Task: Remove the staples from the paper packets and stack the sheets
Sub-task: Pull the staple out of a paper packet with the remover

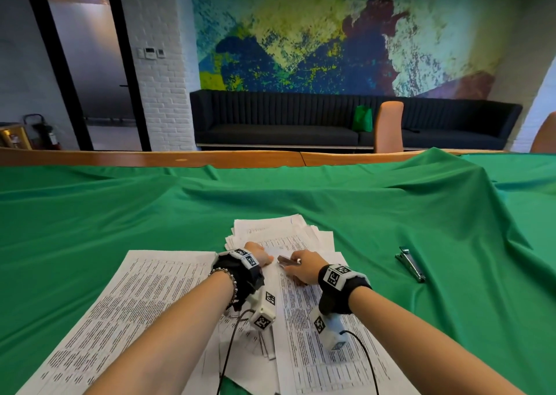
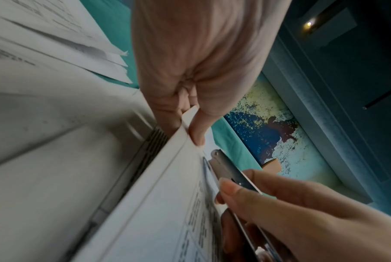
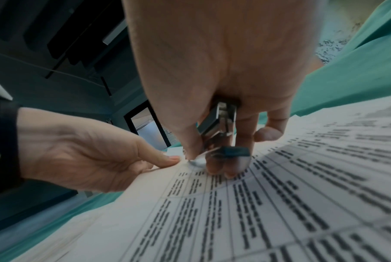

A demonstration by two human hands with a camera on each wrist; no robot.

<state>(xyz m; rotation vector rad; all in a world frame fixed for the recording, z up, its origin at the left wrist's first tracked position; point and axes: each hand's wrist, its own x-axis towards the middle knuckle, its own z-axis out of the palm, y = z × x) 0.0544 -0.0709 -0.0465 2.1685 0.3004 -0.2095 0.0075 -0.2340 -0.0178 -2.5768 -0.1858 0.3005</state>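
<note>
On a table draped in wrinkled green cloth [image 1: 331,190], printed paper lies in overlapping piles, and both hands meet at the top corner of one paper packet [image 1: 304,319]. The staple itself cannot be made out; the hands and the tool cover that corner. The print on every sheet is rows of small dark text in ruled tables, too blurred to read.

The left hand [image 1: 259,255] pinches the packet's corner, thumb on top and fingers curled beneath, lifting the edge slightly. The right hand [image 1: 302,267] grips a small, flat, silvery metal staple remover [image 1: 287,261], thumb and fingers clamped around it, its shiny tip touching the paper just beside the left thumb. In the right wrist view the tool's folded steel body shows between the fingers; its working end is hidden by fingertips.

Left of the packet lies a flat stack of sheets [image 1: 120,298], cut off at the bottom edge. Beyond the packet sits a looser, fanned pile of papers [image 1: 285,232]. Well to the right of the packet, a chrome stapler [image 1: 410,264] lies on the cloth.

Both wrists wear black straps with white blocks carrying square black-and-white marker codes.
</note>
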